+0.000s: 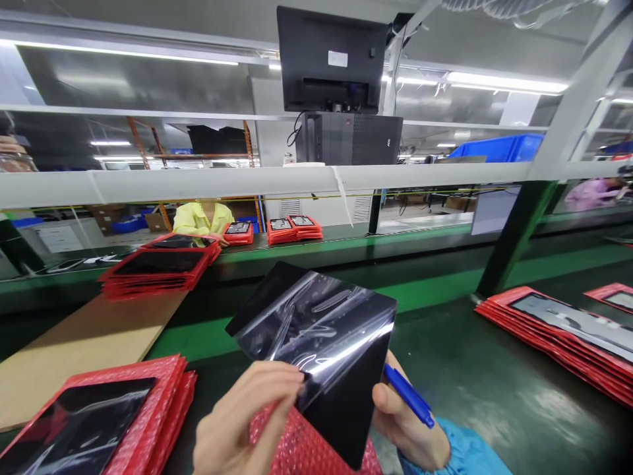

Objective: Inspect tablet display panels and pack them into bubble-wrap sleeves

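Observation:
A flat black screen panel (343,412) is tilted up in front of me, its glossy face partly covered by a wrinkled clear film (316,316). My left hand (250,415) pinches the film's lower left edge between thumb and fingers. At the panel's right edge, my right hand (403,422) grips it, thumb in front and fingers mostly hidden behind. A blue pen (409,396) is tucked in that same hand, pointing down to the right. Below the panel lies a red bubble-wrap sleeve (291,442), partly covered by my left hand and the panel.
Red bubble sleeves (168,402) with a black panel on top are stacked at left. Another stack (148,277) sits beyond a tan board (99,323); more sleeves (558,336) lie right. A green post (519,237) rises from the bench. A person in yellow (202,218) is opposite.

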A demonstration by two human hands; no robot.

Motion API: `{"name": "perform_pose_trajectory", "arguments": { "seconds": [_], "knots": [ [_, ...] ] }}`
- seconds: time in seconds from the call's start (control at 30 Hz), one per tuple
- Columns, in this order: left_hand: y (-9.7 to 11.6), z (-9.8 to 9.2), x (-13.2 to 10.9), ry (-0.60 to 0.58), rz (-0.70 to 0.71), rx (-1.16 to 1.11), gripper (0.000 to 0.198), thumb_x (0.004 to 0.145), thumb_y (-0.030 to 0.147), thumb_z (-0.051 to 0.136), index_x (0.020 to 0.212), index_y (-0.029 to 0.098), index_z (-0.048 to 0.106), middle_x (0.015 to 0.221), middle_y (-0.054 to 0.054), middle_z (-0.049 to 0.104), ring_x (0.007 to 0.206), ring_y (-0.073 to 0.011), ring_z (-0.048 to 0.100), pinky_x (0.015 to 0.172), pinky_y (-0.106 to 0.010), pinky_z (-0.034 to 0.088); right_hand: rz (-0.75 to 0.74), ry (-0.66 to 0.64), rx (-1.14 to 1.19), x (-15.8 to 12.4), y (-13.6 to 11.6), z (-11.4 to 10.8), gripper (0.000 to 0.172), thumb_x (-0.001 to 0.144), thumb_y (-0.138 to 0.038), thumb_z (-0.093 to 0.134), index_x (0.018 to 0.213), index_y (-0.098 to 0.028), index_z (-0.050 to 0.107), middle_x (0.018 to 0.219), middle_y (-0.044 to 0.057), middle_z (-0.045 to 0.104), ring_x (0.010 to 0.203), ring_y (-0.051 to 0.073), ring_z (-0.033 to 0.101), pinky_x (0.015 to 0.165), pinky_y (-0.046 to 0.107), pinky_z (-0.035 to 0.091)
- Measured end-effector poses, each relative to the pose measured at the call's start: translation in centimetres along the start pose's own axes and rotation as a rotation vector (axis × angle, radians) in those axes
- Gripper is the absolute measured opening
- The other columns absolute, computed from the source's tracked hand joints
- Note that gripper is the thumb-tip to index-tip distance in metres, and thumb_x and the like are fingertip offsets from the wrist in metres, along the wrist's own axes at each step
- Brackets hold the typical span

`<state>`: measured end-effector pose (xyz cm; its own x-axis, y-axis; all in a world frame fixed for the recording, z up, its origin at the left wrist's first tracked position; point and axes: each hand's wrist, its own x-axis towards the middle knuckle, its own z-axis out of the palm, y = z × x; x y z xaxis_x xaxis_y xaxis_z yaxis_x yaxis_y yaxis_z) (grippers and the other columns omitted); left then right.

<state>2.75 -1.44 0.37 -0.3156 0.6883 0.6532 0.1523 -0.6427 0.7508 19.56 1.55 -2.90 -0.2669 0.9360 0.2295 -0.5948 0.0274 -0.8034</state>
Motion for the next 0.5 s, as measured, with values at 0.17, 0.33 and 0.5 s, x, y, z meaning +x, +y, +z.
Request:
{"name": "perform_pose_trajectory", "arguments": {
  "seconds": [0.17,0.33,0.5],
  "knots": [
    [-1.3,-1.6,1.9,-0.031,-0.372,-0.005,0.01,0.073,0.032,0.071,0.075,0.023,0.068,0.051,0.001,0.064,0.041,-0.0148,0.055,0.045,-0.024,0.047,-0.01,0.063,-0.034,-1.1,-1.0,-0.4,0.077,0.059,-0.047,0.083,0.128,-0.036,0.051,0.118,0.006,0.068,0.114,0.032,0.06,0.097,0.045,0.046],
    [-3.1,-2.3,3.3,-0.159,-0.568,-0.164,0.024,0.073,0.04,0.072,0.081,0.021,0.061,0.065,0.002,0.063,0.054,-0.0149,0.06,0.053,-0.025,0.051,-0.017,0.078,-0.066,-1.3,-1.8,-0.6,0.074,0.057,-0.047,0.084,0.125,-0.036,0.055,0.109,0.004,0.072,0.114,0.032,0.061,0.096,0.046,0.046],
    [-3.1,-1.2,3.2,0.101,-0.746,-0.653,0.016,0.069,0.028,0.076,0.079,0.021,0.065,0.078,0.004,0.062,0.069,-0.0092,0.059,0.066,-0.017,0.051,0.064,-0.002,-0.02,-1.3,-0.9,-0.4,0.076,0.057,-0.044,0.085,0.126,-0.033,0.054,0.115,0.006,0.069,0.115,0.033,0.06,0.095,0.047,0.046]
  ]
}}
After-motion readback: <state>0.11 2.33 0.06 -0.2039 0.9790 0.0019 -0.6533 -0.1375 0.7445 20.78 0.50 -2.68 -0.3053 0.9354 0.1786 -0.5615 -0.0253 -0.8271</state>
